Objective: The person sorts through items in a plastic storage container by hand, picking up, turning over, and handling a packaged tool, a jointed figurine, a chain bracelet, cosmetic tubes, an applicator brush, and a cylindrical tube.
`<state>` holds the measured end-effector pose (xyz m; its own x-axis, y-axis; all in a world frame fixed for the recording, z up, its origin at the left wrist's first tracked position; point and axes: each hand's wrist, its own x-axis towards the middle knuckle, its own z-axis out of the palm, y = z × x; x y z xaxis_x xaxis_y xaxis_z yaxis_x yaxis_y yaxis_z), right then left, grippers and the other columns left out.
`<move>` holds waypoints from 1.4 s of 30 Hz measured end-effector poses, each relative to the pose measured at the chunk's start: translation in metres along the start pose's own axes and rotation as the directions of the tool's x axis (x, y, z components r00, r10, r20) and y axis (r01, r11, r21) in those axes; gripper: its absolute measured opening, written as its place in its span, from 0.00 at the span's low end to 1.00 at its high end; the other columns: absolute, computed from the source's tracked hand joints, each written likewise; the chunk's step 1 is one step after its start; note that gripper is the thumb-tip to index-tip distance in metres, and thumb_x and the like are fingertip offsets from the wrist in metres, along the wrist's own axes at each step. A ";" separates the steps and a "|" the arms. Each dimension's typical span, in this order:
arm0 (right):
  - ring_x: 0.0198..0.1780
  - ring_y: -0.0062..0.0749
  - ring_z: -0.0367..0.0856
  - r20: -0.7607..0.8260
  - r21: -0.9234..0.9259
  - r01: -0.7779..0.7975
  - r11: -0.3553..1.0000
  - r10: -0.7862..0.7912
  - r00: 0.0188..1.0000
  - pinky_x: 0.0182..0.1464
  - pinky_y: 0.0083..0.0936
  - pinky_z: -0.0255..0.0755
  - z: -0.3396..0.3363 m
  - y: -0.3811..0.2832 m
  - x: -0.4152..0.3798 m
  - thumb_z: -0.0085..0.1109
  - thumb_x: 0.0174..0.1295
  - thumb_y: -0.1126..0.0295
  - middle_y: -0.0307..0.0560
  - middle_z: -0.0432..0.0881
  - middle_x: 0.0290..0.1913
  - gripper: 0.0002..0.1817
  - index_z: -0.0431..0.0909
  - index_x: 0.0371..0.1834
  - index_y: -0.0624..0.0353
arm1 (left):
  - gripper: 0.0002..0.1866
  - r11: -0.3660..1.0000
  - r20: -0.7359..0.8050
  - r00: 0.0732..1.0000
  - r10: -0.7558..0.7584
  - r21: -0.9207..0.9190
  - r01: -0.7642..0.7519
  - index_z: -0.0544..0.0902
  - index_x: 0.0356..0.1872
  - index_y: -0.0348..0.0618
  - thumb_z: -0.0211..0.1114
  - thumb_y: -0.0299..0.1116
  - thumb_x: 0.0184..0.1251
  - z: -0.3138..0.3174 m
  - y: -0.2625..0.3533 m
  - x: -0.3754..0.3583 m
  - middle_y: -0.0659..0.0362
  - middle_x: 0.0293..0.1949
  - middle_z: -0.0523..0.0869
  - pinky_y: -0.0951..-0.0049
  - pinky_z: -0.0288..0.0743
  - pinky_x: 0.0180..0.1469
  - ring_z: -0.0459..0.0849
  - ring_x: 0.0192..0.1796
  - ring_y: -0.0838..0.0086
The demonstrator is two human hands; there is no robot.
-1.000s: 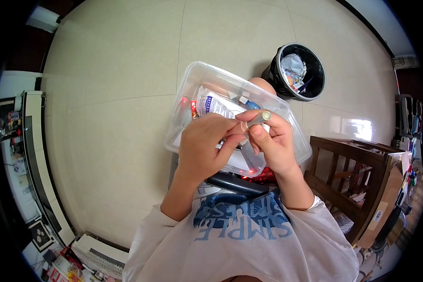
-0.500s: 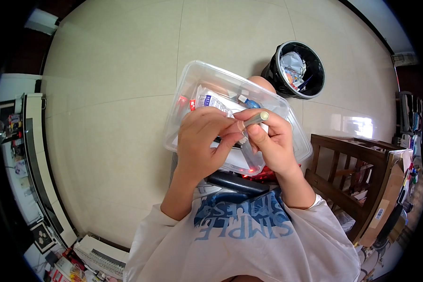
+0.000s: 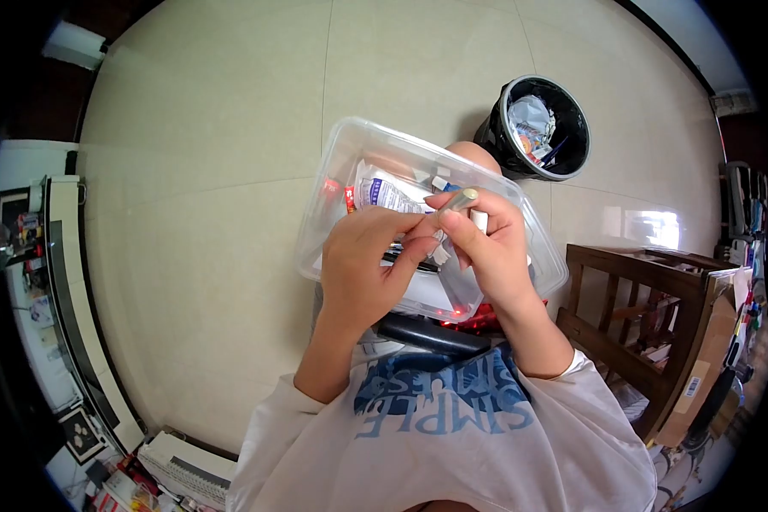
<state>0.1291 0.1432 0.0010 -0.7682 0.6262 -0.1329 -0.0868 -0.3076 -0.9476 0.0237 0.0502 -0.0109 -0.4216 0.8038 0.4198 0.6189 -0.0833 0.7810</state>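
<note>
Over a clear plastic box (image 3: 375, 130), both my hands meet around a slim, shiny metallic tube (image 3: 462, 200). My right hand (image 3: 495, 247) grips the tube between thumb and fingers, and its round pale end sticks out past them. My left hand (image 3: 363, 256) is closed in a pinch at the tube's inner end, where the fingers hide most of the detail. Below the hands, the box holds a white packet with blue print (image 3: 388, 192), a small red item (image 3: 350, 198) and a blue-and-white item (image 3: 444, 183) partly covered by my right hand.
A black-lined bin (image 3: 495, 141) with rubbish in it stands on the tiled floor beyond the box. To the right is a dark wooden rack (image 3: 623, 282) with a cardboard piece (image 3: 687, 392) against it. Below the box lie a black curved object (image 3: 431, 334) and shiny red material (image 3: 478, 320).
The tube's outer end has swung up and slightly left, and less of it shows past my right fingers. My left hand has stayed nearly in place, still pinching. The box sits slightly lower in view.
</note>
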 end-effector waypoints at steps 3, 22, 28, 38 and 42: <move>0.15 0.08 0.60 -0.039 0.086 -0.025 0.996 0.028 0.999 0.16 0.06 0.53 0.001 -0.001 0.005 0.51 0.55 0.68 0.37 0.73 0.18 0.09 0.72 0.29 0.65 | 0.05 0.995 0.015 0.996 -0.085 0.062 0.084 0.75 0.26 0.40 0.57 0.30 0.50 0.001 -0.001 0.000 0.58 0.23 0.78 0.71 0.65 0.27 0.75 0.26 0.66; 0.12 0.09 0.55 0.024 0.242 -0.139 0.960 0.137 0.990 0.15 0.06 0.48 -0.007 0.008 0.010 0.49 0.56 0.66 0.34 0.69 0.15 0.11 0.72 0.31 0.64 | 0.07 0.970 0.133 0.979 -0.154 -0.169 0.175 0.76 0.29 0.38 0.56 0.30 0.52 0.002 0.008 0.004 0.56 0.25 0.79 0.72 0.65 0.27 0.76 0.26 0.66; 0.13 0.09 0.58 0.104 0.241 -0.150 0.959 0.128 0.986 0.15 0.05 0.51 -0.009 0.007 0.011 0.48 0.57 0.67 0.39 0.74 0.20 0.12 0.71 0.33 0.67 | 0.08 0.949 0.191 0.939 -0.285 -0.084 0.305 0.75 0.27 0.37 0.59 0.31 0.49 0.004 0.004 -0.002 0.55 0.24 0.78 0.72 0.66 0.26 0.76 0.26 0.66; 0.13 0.08 0.58 0.084 0.238 -0.122 0.964 0.105 0.991 0.16 0.05 0.52 -0.010 0.010 0.010 0.48 0.57 0.66 0.41 0.76 0.20 0.12 0.71 0.33 0.66 | 0.09 0.969 0.035 0.969 -0.244 -0.038 0.245 0.73 0.22 0.39 0.64 0.32 0.45 0.007 0.004 -0.004 0.58 0.18 0.75 0.73 0.64 0.23 0.74 0.21 0.69; 0.13 0.08 0.58 0.126 0.266 -0.158 0.951 0.129 0.984 0.15 0.06 0.51 -0.012 0.007 0.010 0.48 0.57 0.66 0.39 0.75 0.20 0.12 0.72 0.33 0.66 | 0.09 0.961 0.160 0.954 -0.254 -0.068 0.267 0.74 0.25 0.39 0.63 0.32 0.46 0.004 0.001 -0.006 0.58 0.18 0.75 0.73 0.65 0.23 0.74 0.21 0.70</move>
<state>0.1280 0.1559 -0.0103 -0.8465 0.4865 -0.2163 -0.1294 -0.5820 -0.8029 0.0291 0.0475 -0.0147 -0.4534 0.8820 0.1285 0.4371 0.0944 0.8944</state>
